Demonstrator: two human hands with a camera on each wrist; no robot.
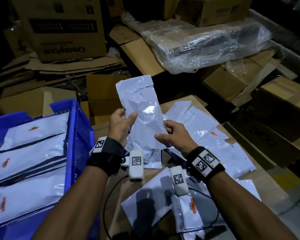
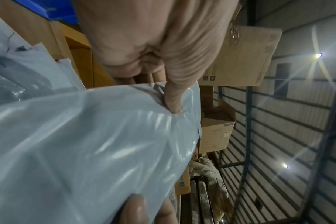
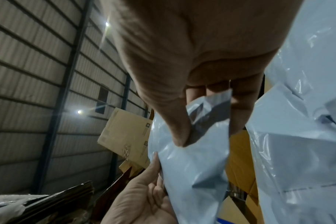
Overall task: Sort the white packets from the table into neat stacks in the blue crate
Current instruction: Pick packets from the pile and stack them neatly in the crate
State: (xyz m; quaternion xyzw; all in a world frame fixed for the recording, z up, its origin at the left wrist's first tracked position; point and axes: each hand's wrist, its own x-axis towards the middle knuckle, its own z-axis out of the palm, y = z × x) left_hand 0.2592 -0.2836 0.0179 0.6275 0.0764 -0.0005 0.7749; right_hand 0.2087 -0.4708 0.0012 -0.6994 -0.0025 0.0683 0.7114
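Blue crate sits left of the grip, holding white packets laid in overlapping stacks, orange marks on several. Cardboard table lies under and right of the grip, with loose packets scattered flat on it, more of them below the wrists. Cardboard boxes and a plastic-wrapped bundle are beyond the grip, well apart from it.

1 held packet is raised upright off the table between both hands, folded flap end up, just right of the crate's near wall. Left hand pinches its left edge, thumb pressed on the front face and fingers behind. Right hand pinches the lower right edge, thumb on the front, fingers curled behind. 2 wrist bands with black-white markers, camera units hanging below each.
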